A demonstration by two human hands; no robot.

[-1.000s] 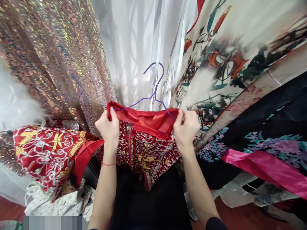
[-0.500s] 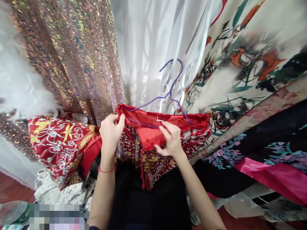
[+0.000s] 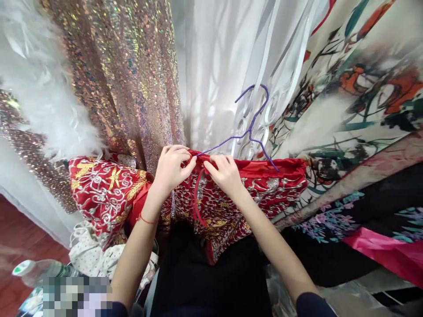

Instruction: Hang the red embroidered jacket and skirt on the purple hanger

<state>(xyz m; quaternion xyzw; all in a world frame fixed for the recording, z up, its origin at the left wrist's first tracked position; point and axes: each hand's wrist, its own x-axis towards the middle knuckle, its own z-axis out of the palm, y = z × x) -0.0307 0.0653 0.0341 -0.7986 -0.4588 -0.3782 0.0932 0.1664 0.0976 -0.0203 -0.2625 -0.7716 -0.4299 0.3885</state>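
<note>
Across my lap lies a red embroidered garment with silver and gold patterning and a red lining along its top edge. My left hand pinches that edge near its left end, thumb against fingers. Close beside it, my right hand also pinches the edge, its fingertips closed on the cloth. A thin red cord hangs down from between the two hands. The purple wire hanger stands up out of the garment's top, its lower part hidden inside the cloth.
A sequined curtain-like fabric and white feathers are at left. White drapery hangs behind; a floral-printed cloth is at right. Bright pink fabric lies lower right. A plastic bottle lies lower left, near dotted white cloth.
My right hand has moved left and up to the garment's edge, beside my left hand. The red flap of lining it touched is no longer folded out, and the view has shifted left.
</note>
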